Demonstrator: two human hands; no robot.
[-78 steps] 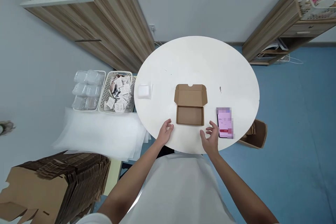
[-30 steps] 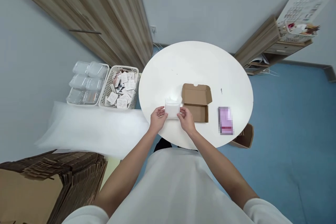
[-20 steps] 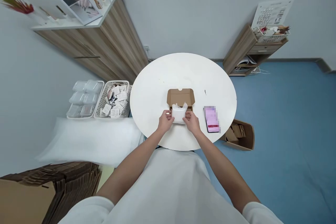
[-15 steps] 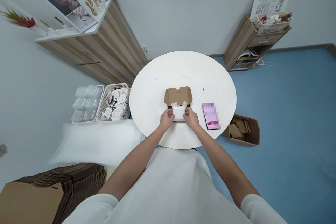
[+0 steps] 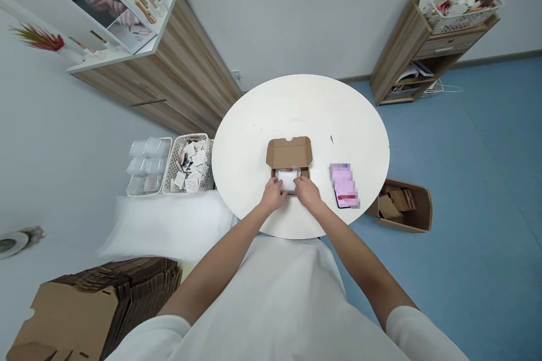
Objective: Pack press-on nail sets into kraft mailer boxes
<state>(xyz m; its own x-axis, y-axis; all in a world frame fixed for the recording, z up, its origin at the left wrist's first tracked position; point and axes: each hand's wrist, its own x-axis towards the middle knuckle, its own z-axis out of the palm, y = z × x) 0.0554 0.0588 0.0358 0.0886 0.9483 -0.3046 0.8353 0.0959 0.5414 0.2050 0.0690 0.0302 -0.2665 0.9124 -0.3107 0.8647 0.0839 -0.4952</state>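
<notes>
On the round white table stands a small brown cardboard box [image 5: 289, 153], its lid folded back away from me. A white wrapped packet [image 5: 288, 181] lies inside the box's lower part, with loose wrapping at its far edge. My left hand [image 5: 273, 194] is closed on the packet's left side, thumb on top. My right hand [image 5: 307, 192] closes on its right side in the same way. Some fingertips are hidden inside the box. To the right of my right hand lies a phone [image 5: 344, 185] with a pink, partly blurred screen.
Left of the white table [image 5: 300, 107] are a white basket of small cards [image 5: 210, 172] and a tray of clear plastic packs [image 5: 146, 166]. White sheets [image 5: 165, 225] and stacked flat cardboard [image 5: 71, 316] are nearer. An open carton [image 5: 419, 223] stands on the floor at right.
The packet has gone down into the box, and both hands have lowered with it. The camera view has shifted slightly.
</notes>
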